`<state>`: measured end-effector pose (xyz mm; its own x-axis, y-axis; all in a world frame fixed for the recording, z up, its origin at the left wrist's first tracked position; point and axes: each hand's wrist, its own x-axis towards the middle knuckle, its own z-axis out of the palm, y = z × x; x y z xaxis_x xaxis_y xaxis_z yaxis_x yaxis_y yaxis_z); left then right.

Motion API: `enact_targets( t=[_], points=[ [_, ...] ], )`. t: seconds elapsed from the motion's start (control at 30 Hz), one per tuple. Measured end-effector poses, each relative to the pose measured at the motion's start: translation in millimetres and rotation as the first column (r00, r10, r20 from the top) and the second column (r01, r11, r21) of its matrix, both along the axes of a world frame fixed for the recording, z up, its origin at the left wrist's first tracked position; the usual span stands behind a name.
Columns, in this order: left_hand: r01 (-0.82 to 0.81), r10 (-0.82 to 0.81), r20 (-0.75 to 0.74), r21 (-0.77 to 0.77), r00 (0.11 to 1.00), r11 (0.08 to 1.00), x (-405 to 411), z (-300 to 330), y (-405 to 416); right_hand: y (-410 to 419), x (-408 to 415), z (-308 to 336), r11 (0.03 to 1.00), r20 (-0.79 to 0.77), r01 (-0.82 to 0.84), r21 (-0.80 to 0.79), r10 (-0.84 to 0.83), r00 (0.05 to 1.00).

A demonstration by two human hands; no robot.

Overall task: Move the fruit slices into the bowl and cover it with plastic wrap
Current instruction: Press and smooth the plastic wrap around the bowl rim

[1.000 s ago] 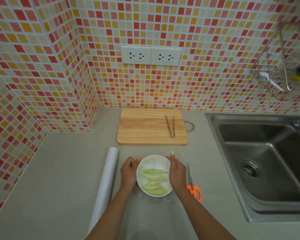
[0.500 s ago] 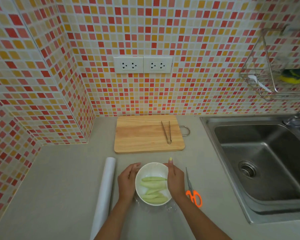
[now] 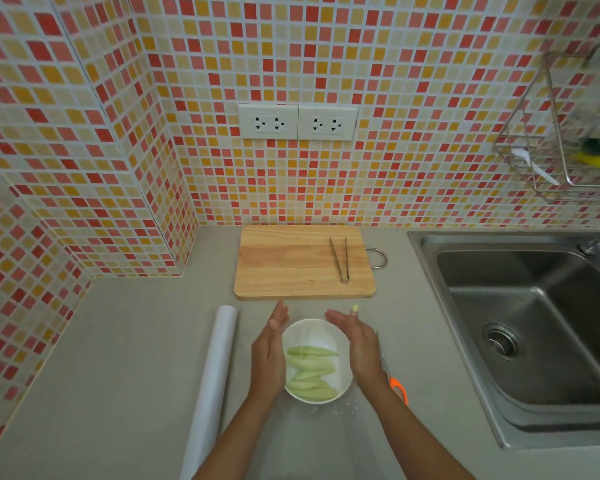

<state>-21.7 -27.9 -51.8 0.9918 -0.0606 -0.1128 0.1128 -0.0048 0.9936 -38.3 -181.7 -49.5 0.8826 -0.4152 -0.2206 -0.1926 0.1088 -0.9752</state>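
A white bowl [image 3: 315,333] sits on the grey counter and holds several pale green fruit slices [image 3: 310,370]. Clear plastic wrap [image 3: 343,405] shows as crinkled film around the bowl's near rim. My left hand [image 3: 269,353] is at the bowl's left side with its fingers straight, pointing away from me. My right hand [image 3: 359,344] is at the bowl's right side, also with straight fingers. Whether the palms touch the bowl I cannot tell. A white roll of wrap [image 3: 210,386] lies on the counter to the left.
A wooden cutting board [image 3: 291,268] with metal tongs [image 3: 342,259] lies behind the bowl. Orange-handled scissors [image 3: 397,388] lie right of my right hand. A steel sink [image 3: 534,327] fills the right side. A wire rack [image 3: 561,157] hangs on the tiled wall.
Both hands have straightened their fingers and moved forward along the bowl's sides. The camera has tilted up a little.
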Motion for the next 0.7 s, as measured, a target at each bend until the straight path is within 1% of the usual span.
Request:
enact_targets(
  t=[0.1,0.2,0.3,0.4,0.5,0.57,0.63,0.7],
  points=[
    [0.015,-0.01,-0.075,0.061,0.997,0.998,1,-9,-4,5,2,-5,0.999,-0.026,-0.049,0.009,0.049,0.998],
    [-0.006,0.012,-0.138,0.039,0.99,0.999,6,-12,-6,4,4,-6,0.997,-0.051,-0.064,0.038,0.065,0.997],
    [-0.02,0.014,-0.204,-0.026,0.979,0.999,13,-10,-7,1,7,-5,0.994,-0.1,-0.088,0.059,0.094,0.991],
    [-0.044,-0.023,-0.344,-0.187,0.939,0.981,17,-6,-6,-1,7,-8,0.991,-0.129,-0.088,0.104,0.102,0.986],
    [-0.01,-0.118,-0.408,-0.297,0.905,0.955,26,-3,-5,3,6,-8,0.984,-0.143,-0.023,0.175,0.049,0.988],
    [0.008,-0.14,-0.427,-0.298,0.893,0.955,30,0,-4,5,4,-12,0.975,-0.149,0.029,0.221,0.004,0.989],
    [-0.022,-0.098,-0.414,-0.276,0.905,0.961,32,3,-3,6,2,-15,0.966,-0.148,0.059,0.25,-0.022,0.989],
    [-0.139,0.03,-0.406,-0.243,0.913,0.96,36,1,0,5,-1,-18,0.964,-0.142,0.089,0.249,-0.055,0.988]
  ],
)
